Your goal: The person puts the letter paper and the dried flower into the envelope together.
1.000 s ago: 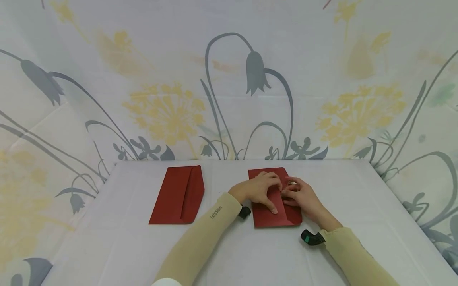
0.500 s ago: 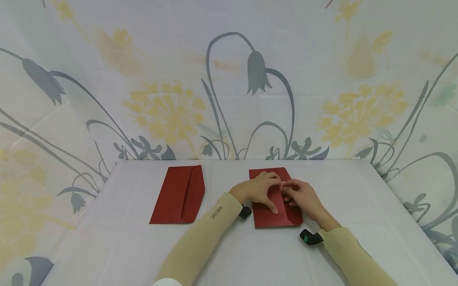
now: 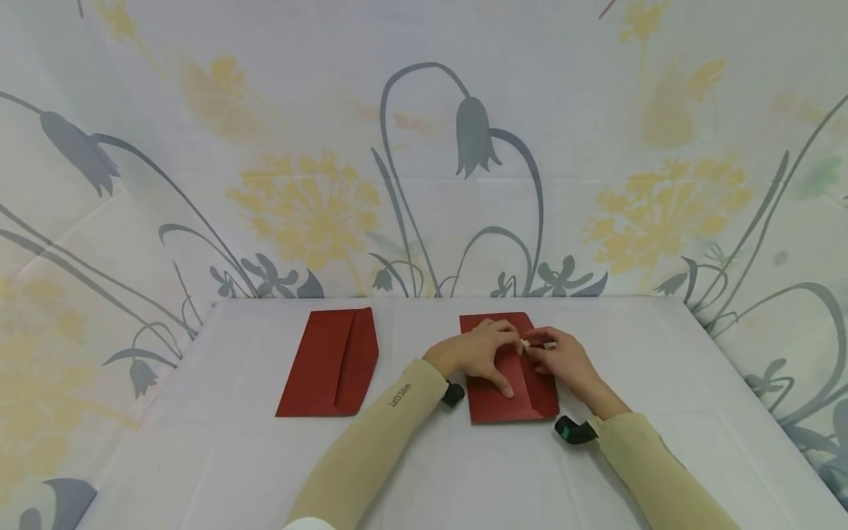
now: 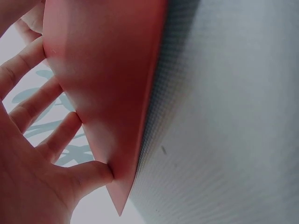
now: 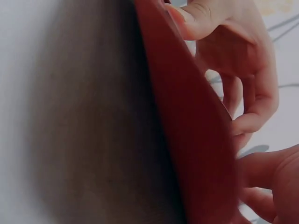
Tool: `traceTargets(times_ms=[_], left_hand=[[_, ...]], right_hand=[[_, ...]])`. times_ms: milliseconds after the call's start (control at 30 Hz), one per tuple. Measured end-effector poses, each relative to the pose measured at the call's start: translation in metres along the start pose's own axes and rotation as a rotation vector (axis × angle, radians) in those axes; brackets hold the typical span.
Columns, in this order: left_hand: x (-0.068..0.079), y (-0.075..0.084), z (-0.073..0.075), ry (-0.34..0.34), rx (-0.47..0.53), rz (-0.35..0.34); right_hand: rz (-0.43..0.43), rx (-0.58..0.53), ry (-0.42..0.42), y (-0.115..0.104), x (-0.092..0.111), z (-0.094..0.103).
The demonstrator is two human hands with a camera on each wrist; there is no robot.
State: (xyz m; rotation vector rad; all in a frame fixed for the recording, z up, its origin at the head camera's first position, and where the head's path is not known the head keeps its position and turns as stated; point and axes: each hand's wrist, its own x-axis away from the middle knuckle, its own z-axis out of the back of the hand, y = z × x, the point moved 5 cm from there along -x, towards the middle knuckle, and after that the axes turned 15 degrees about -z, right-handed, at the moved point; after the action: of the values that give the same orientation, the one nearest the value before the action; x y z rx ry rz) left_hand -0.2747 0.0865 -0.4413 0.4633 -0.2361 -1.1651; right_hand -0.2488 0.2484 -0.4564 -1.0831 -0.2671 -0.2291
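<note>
Beneath both hands a red envelope lies on the white table, its flap folded out to the right. My left hand rests on the envelope's body, thumb and fingers spread and fingertips pressing down, as the left wrist view also shows. A small cream-coloured piece sits at the edge of the envelope's pocket, between the two hands. My right hand reaches in over the flap and pinches this piece between thumb and forefinger. Its exact kind is too small to make out.
A second red envelope with its flap out lies to the left on the white tablecloth. A floral-patterned cloth rises behind the table's back edge. Black wrist cameras, such as the one on the right wrist, hang close to the table.
My right fingertips have moved slightly left with the cream-coloured piece, from over the flap to the pocket's edge. The left hand and both envelopes have stayed in place.
</note>
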Motion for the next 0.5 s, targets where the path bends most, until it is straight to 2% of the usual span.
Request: traceTargets(times_ms=[500], left_hand=[[0.0015,0.0027,0.0011,0.002,0.002,-0.010]], right_hand=[[0.000,0.173,0.030,-0.0071,-0.0050,-0.0056]])
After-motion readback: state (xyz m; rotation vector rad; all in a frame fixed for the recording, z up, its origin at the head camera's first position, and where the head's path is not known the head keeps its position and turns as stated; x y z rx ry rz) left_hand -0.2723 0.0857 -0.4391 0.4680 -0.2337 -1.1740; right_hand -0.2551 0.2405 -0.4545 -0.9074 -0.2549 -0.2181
